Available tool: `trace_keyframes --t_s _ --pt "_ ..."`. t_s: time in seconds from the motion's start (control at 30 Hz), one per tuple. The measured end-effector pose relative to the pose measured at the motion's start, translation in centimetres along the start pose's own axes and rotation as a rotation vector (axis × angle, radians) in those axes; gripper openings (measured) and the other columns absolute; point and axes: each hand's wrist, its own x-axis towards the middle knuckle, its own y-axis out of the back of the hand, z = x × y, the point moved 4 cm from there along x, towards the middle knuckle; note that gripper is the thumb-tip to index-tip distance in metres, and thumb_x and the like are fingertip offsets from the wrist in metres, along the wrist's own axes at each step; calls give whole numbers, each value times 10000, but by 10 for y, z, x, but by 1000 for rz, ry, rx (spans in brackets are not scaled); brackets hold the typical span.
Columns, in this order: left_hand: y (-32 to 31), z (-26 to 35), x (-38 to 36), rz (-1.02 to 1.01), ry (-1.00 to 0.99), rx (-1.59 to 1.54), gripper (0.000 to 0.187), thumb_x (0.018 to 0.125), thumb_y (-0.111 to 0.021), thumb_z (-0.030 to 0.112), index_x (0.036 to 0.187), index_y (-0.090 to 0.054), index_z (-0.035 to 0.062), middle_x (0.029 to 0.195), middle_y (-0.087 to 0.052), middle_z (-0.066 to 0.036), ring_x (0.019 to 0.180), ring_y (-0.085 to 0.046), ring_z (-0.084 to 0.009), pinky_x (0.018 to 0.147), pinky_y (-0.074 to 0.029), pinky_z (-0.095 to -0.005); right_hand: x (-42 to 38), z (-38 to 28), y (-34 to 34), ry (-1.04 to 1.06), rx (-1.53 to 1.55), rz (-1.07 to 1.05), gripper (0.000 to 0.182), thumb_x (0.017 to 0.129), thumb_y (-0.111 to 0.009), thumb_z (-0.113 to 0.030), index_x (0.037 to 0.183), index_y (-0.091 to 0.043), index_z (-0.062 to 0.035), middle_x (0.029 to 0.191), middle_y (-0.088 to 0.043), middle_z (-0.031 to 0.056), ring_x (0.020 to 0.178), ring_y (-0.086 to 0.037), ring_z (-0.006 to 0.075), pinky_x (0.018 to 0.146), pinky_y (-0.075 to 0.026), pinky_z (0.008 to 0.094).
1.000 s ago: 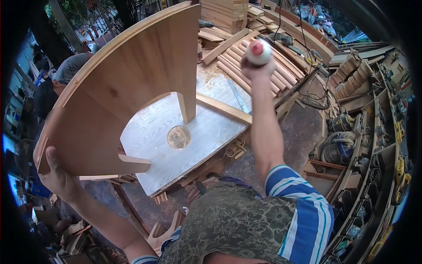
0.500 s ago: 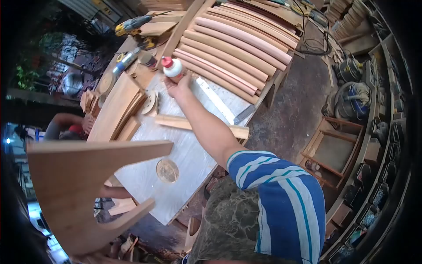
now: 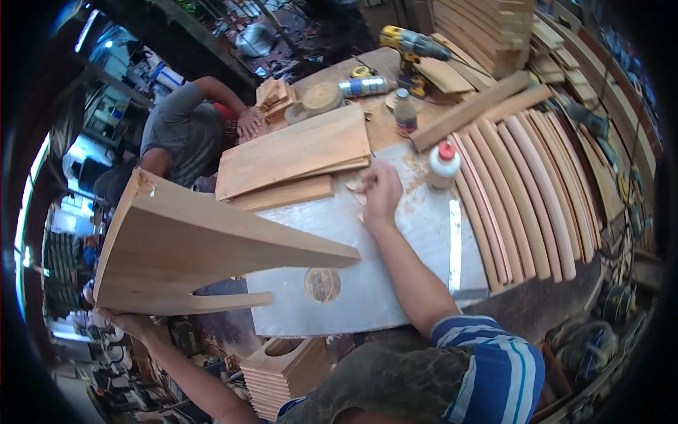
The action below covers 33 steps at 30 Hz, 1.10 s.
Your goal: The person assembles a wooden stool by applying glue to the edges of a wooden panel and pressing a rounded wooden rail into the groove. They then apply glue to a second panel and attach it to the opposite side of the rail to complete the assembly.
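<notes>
Curved wooden panel [image 3: 191, 247] held up at nine o'clock, right hand [image 3: 379, 191] down on the counter [image 3: 395, 283].

The left hand [image 3: 131, 324] grips the panel's lower edge, fingers closed under it, the panel raised off the counter. The right hand rests among small wood pieces, fingers curled; whether they pinch anything I cannot tell. A glue bottle [image 3: 443, 165] with a red cap stands at two o'clock of that hand, beside curved slats [image 3: 522, 191]. Another person [image 3: 187, 134] crouches at eleven o'clock.

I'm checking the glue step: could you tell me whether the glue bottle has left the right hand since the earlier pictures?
Yes. The glue bottle now stands on the table beside the curved slats, and the right hand lies apart from it on the tabletop.
</notes>
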Motion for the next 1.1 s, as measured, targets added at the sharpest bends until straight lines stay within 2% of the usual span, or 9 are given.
trace_keyframes --t_s 0.17,0.27,0.37,0.47,0.53,0.67,0.87,0.97,1.1 --pt "-59 70 -33 89 214 -273 636 1115 -197 510 1434 -510 57 1410 -556 -120 1310 -537 -263 1131 -424 -445 122 26 -165 704 -591 -234 222 895 -674 -172 1024 -705 6 813 -694 117 743 -680 188 681 -569 337" --pt "-59 67 -30 177 267 -164 690 1108 -159 539 1501 -457 57 1468 -522 -127 1340 -525 -270 1120 -446 -452 182 90 -224 543 -809 -357 215 861 -697 -190 980 -736 -15 859 -734 158 878 -731 253 784 -582 398" --pt "-44 54 -33 223 418 -345 718 1086 -280 602 1529 -390 48 1548 -427 -178 1416 -448 -318 1163 -399 -466 215 157 -261 715 -1452 -727 555 853 -709 -320 1329 -617 -48 1299 -622 245 1152 -656 387 999 -517 507" --pt "-33 55 -40 225 418 -305 700 1086 -288 588 1519 -396 49 1534 -434 -175 1403 -455 -314 1156 -404 -463 242 191 -279 402 -1354 -477 819 841 -715 -387 1525 -404 -62 1460 -464 273 1299 -536 443 1057 -485 514" --pt "-33 59 -45 228 408 -268 688 1086 -293 579 1512 -399 49 1525 -439 -172 1394 -459 -310 1151 -407 -460 254 203 -296 385 -1376 -484 1004 850 -721 -465 1601 -225 -21 1547 -348 295 1469 -291 501 1157 -365 579" --pt "-37 68 -45 235 403 -199 665 1086 -305 562 1498 -407 50 1507 -449 -168 1377 -468 -304 1141 -414 -456 283 220 -312 322 -1263 -312 1087 800 -759 -597 1587 -281 -19 1647 -220 277 1527 -196 464 1222 -238 581" --pt "-41 74 -53 257 395 -138 629 1086 -321 535 1477 -418 51 1479 -464 -160 1350 -482 -295 1126 -425 -449 345 256 -307 277 -1332 -196 676 911 -594 -583 1377 -597 -93 1518 -498 197 1446 -388 412 1148 -330 577" --pt "-52 72 -51 257 398 -108 612 1086 -329 522 1466 -423 52 1465 -471 -157 1337 -489 -290 1118 -430 -446 330 224 -297 180 -1335 -299 632 914 -588 -553 1396 -603 -144 1531 -479 202 1451 -386 404 1148 -330 577" --pt "-65 62 -55 268 397 -109 588 1086 -340 504 1452 -431 53 1447 -481 -152 1320 -498 -284 1108 -437 -442 391 296 -296 235 -1348 -348 702 820 -674 -501 1437 -569 -183 1515 -513 188 1420 -395 487 1165 -286 631"
